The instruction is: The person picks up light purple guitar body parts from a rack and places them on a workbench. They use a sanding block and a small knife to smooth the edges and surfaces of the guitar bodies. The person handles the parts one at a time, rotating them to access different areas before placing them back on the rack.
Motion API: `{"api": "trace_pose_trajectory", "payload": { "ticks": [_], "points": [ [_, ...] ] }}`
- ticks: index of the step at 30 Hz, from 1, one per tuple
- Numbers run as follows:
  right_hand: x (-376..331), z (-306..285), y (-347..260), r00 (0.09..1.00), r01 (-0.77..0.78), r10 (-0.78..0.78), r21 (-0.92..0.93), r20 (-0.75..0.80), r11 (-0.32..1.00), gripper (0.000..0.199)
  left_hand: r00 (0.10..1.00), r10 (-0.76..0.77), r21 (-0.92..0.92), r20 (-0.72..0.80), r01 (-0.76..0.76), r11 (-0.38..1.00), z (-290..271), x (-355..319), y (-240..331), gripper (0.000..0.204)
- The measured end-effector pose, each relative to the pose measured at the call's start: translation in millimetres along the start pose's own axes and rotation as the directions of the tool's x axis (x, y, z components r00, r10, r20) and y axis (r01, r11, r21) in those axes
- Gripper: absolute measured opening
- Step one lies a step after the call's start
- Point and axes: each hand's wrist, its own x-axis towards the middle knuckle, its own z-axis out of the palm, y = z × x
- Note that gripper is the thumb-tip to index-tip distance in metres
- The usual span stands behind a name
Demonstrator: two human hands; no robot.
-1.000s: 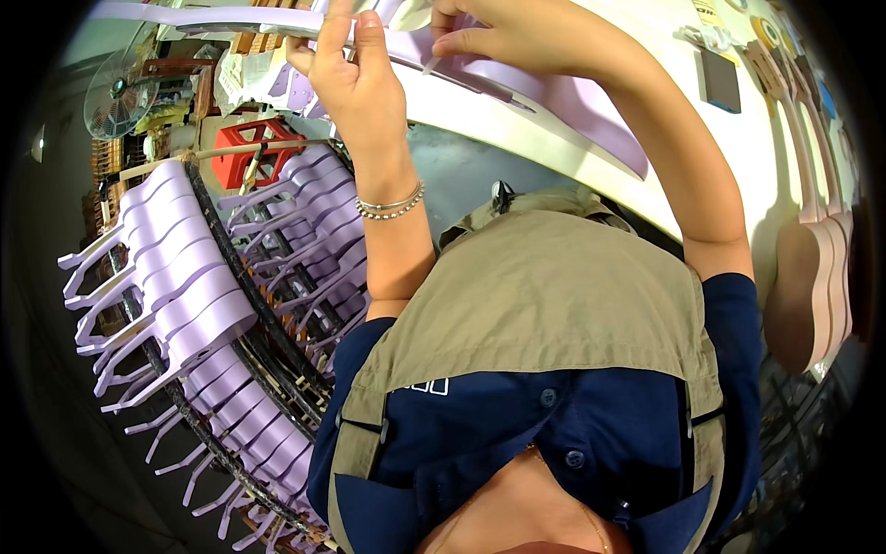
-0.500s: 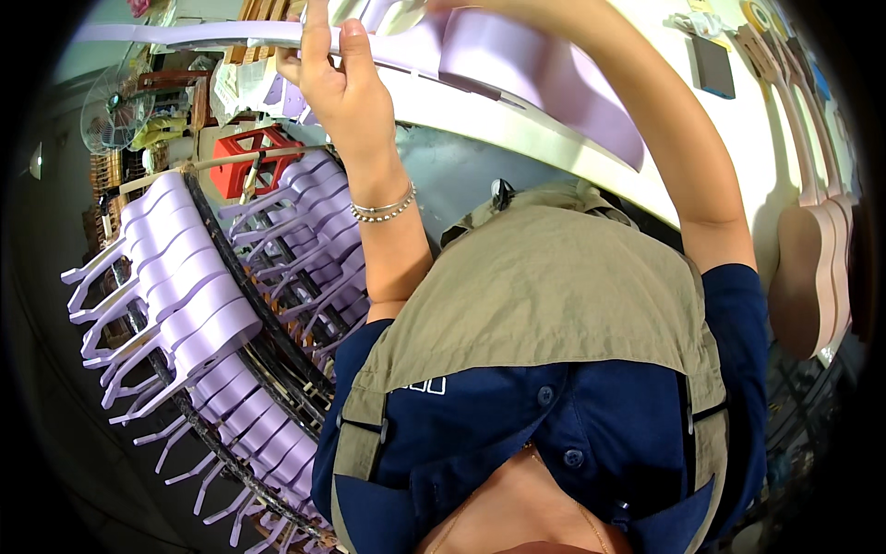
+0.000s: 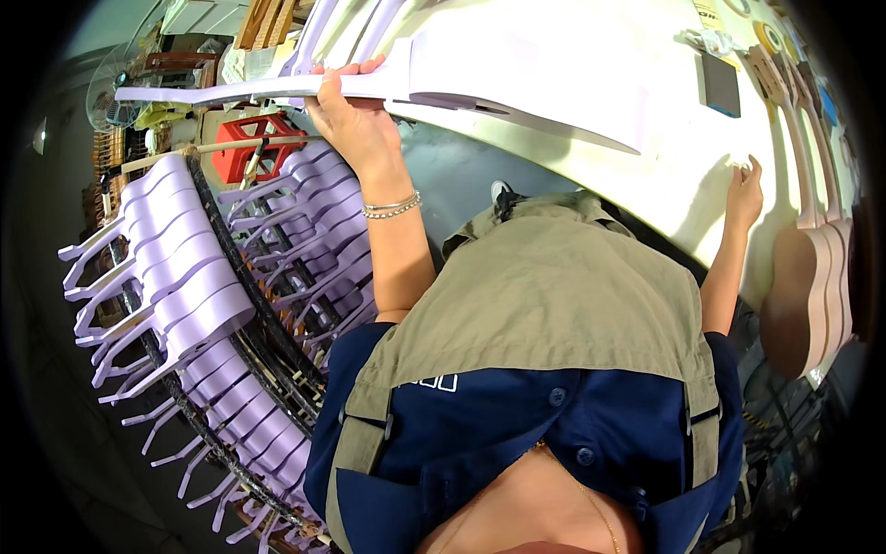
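Note:
My left hand (image 3: pixel 355 120) is wrapped round the neck of a lavender ukulele (image 3: pixel 443 78), near where the neck meets the body. The ukulele is tilted on edge, its headstock pointing left and its body over the white table (image 3: pixel 591 175). Strong light washes out much of the body's side. Away from it, my right hand (image 3: pixel 746 196) hovers over the right part of the table, fingers loosely bent and apart, with nothing visible in them. Its shadow falls on the tabletop beside it.
Lavender ukuleles (image 3: pixel 185 249) hang in rows on a black rack at my left. A red plastic stool (image 3: pixel 254 148) and a fan (image 3: pixel 115 102) stand behind. Unpainted wooden ukuleles (image 3: pixel 808 295) lean at the right. A dark block (image 3: pixel 720 85) and tape roll (image 3: pixel 768 37) lie on the table.
My right hand has left the ukulele and moved right, over the table. My left hand keeps its grip; the ukulele has shifted lower in view and turned slightly.

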Motion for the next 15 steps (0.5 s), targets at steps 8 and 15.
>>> {"api": "trace_pose_trajectory", "payload": {
  "ticks": [8,15],
  "points": [
    [-7,9,-28,0.957,0.220,-0.170,0.206,-0.234,0.954,0.030,0.993,-0.003,-0.033,-0.118,0.000,0.999,-20,-13,2,0.035],
    [-87,25,-153,0.695,-0.419,-0.463,0.834,0.550,0.360,0.068,0.964,-0.039,-0.005,-0.264,0.039,0.999,-53,-28,7,0.033]
  ]
}}
